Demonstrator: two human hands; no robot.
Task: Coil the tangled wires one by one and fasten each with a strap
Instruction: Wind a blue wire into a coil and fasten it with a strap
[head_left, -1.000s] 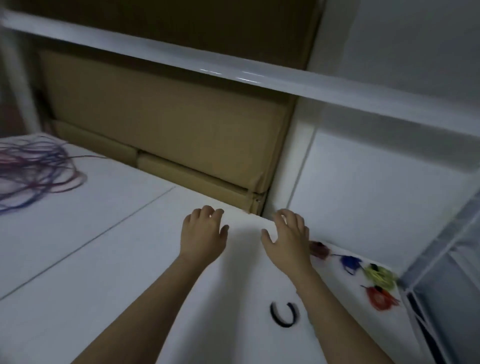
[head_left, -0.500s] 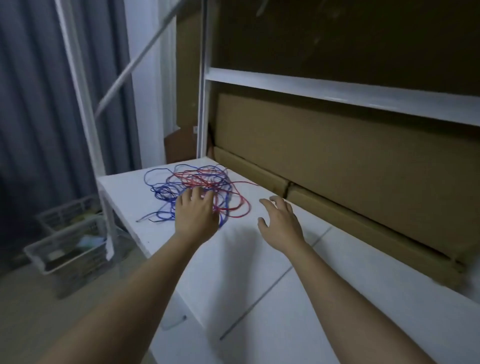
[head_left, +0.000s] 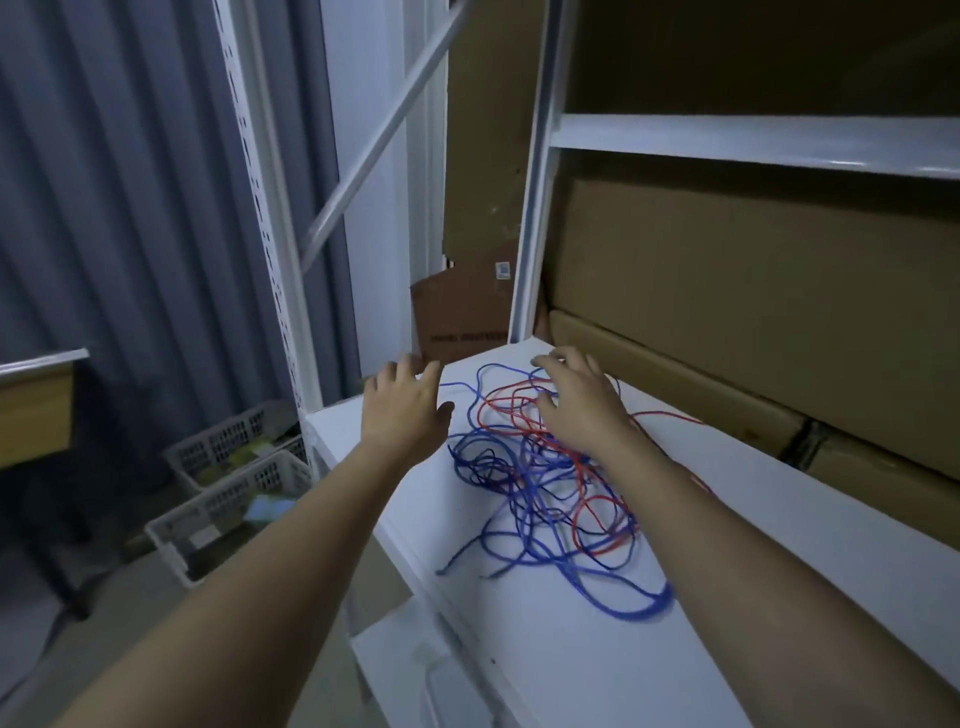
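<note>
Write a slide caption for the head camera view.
Both open hands, left hand and right hand, reach over tangled wires on a white shelf.

White shelf board (head_left: 701, 649) under my hands carries a tangle of blue and red wires (head_left: 540, 483); cardboard boxes (head_left: 727, 322) behind.

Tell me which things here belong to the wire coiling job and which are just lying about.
For the job: tangled blue and red wires; left hand; right hand; white shelf they lie on.

Lying about: cardboard boxes; plastic baskets on the floor; grey curtain.
</note>
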